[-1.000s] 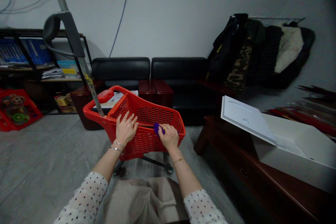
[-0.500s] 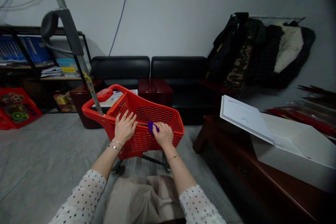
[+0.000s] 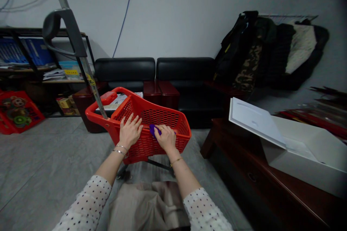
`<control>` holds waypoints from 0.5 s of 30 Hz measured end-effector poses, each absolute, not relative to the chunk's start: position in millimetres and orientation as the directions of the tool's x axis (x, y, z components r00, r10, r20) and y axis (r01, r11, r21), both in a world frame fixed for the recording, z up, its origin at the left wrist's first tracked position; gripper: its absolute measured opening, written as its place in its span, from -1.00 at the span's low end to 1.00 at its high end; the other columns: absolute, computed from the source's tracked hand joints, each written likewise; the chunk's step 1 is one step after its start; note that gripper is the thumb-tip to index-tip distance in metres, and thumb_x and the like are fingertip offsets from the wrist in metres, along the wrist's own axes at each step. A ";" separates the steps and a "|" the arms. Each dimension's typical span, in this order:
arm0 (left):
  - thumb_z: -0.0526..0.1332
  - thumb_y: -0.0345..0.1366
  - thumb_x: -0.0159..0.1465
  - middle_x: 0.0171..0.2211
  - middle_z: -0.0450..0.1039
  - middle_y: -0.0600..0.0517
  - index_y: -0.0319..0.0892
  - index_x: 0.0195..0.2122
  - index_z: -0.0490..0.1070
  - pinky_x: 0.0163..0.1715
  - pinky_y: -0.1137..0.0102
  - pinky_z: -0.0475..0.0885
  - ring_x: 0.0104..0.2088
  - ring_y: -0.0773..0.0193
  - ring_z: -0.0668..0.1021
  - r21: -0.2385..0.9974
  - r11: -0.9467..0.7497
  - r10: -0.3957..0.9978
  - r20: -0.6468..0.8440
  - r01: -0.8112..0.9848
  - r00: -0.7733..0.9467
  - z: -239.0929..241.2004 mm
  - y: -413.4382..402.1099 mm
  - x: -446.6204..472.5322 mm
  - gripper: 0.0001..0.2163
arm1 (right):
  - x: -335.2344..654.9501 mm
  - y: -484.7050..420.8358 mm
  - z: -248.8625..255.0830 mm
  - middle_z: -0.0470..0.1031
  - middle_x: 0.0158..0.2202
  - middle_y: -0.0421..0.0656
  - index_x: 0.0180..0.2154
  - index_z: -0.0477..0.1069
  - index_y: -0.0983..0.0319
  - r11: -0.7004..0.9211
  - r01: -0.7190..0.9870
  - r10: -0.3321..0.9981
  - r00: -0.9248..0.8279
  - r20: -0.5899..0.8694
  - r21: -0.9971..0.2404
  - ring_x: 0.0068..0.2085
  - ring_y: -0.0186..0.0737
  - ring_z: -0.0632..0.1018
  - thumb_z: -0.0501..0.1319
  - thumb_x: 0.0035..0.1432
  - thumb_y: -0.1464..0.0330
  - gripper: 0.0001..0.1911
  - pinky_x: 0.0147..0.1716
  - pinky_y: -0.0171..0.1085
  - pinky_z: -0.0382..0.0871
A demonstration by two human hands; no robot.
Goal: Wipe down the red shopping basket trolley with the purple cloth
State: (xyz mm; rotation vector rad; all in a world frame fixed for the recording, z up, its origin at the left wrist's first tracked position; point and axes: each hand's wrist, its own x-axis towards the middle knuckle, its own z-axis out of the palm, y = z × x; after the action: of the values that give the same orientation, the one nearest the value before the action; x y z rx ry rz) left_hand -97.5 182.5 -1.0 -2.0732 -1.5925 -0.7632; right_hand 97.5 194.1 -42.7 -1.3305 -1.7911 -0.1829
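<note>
A small red plastic shopping cart (image 3: 146,151) with slotted sides stands on the floor in front of me. My left hand (image 3: 130,131) rests on its near rim, fingers spread and stretched out, with nothing in them. Farther right along the same rim, my right hand (image 3: 166,139) is closed round a purple cloth (image 3: 153,130) and presses it against the red edge. Most of the cloth is hidden beneath my fingers. The cart's handle (image 3: 92,110) is at the left end, and its dark base and wheels show below the basket.
A metal pole with a grey handle (image 3: 77,43) rises by the cart's handle. Behind are black armchairs (image 3: 124,69). At right, a white box (image 3: 303,166) with its lid (image 3: 255,121) tilted stands on a dark wooden table (image 3: 244,166). Coats (image 3: 246,57) hang behind.
My right hand has slid a little to the left along the cart's rim with the purple cloth. My left hand stays on the rim, almost unmoved.
</note>
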 end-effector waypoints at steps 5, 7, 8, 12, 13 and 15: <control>-0.07 -0.13 0.41 0.19 0.41 0.00 0.01 0.15 0.42 0.30 -0.03 -0.08 0.32 0.06 0.25 -0.002 -0.248 0.740 0.645 0.969 0.191 -2.6 184.9 -96.5 -0.60 | 171.8 202.7 -60.2 0.59 -0.29 -0.12 -0.26 0.59 0.21 0.229 0.833 0.748 0.181 0.639 -0.504 -0.31 -0.25 0.49 0.06 0.30 0.23 -0.65 -0.28 -0.30 0.22; -0.06 -0.14 0.41 0.19 0.40 0.00 0.02 0.14 0.43 0.31 -0.04 -0.09 0.32 0.06 0.24 0.004 -0.246 0.737 0.650 0.969 0.184 -2.6 186.2 -95.8 -0.61 | 173.6 204.6 -60.8 0.59 -0.30 -0.11 -0.28 0.60 0.22 0.128 0.840 0.741 0.273 0.614 -0.527 -0.33 -0.24 0.48 0.07 0.28 0.23 -0.65 -0.30 -0.29 0.20; -0.06 -0.14 0.41 0.19 0.40 0.00 0.02 0.14 0.43 0.31 -0.04 -0.09 0.32 0.06 0.24 0.006 -0.247 0.736 0.651 0.969 0.183 -2.4 186.9 -95.9 -0.61 | 165.7 204.6 -59.1 0.59 -0.30 -0.11 -0.28 0.60 0.21 0.099 0.852 0.733 0.287 0.616 -0.515 -0.33 -0.24 0.47 0.09 0.27 0.23 -0.67 -0.30 -0.29 0.18; -0.05 -0.15 0.40 0.19 0.41 -0.01 0.01 0.13 0.44 0.30 -0.03 -0.07 0.32 0.05 0.26 -0.001 -0.253 0.733 0.652 0.967 0.192 -0.9 188.6 -98.7 -0.61 | 112.2 199.8 -47.5 0.58 -0.29 -0.13 -0.23 0.60 0.17 0.211 0.892 0.723 0.134 0.678 -0.401 -0.28 -0.23 0.47 0.15 0.26 0.23 -0.74 -0.25 -0.27 0.15; -0.05 -0.15 0.40 0.19 0.41 -0.01 0.01 0.13 0.44 0.30 -0.03 -0.06 0.31 0.05 0.26 -0.003 -0.254 0.733 0.651 0.967 0.194 -0.6 188.6 -99.6 -0.61 | 104.2 198.4 -45.8 0.58 -0.29 -0.14 -0.22 0.59 0.17 0.260 0.887 0.719 0.087 0.690 -0.382 -0.27 -0.23 0.47 0.15 0.27 0.23 -0.74 -0.24 -0.28 0.15; -0.04 -0.15 0.40 0.19 0.41 -0.02 0.01 0.14 0.43 0.29 -0.03 -0.04 0.31 0.05 0.27 -0.006 -0.256 0.734 0.650 0.967 0.199 -0.5 188.2 -101.0 -0.61 | 104.7 196.7 -46.3 0.59 -0.25 -0.16 -0.19 0.58 0.15 0.330 0.870 0.711 0.026 0.703 -0.366 -0.25 -0.25 0.48 0.15 0.28 0.24 -0.75 -0.21 -0.29 0.16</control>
State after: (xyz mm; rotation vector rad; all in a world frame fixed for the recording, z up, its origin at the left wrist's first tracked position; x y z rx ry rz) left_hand -101.0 188.2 -0.5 -2.0654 -1.5853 -0.7572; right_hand 104.7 196.7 -46.3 -1.4244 -1.7242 -0.2303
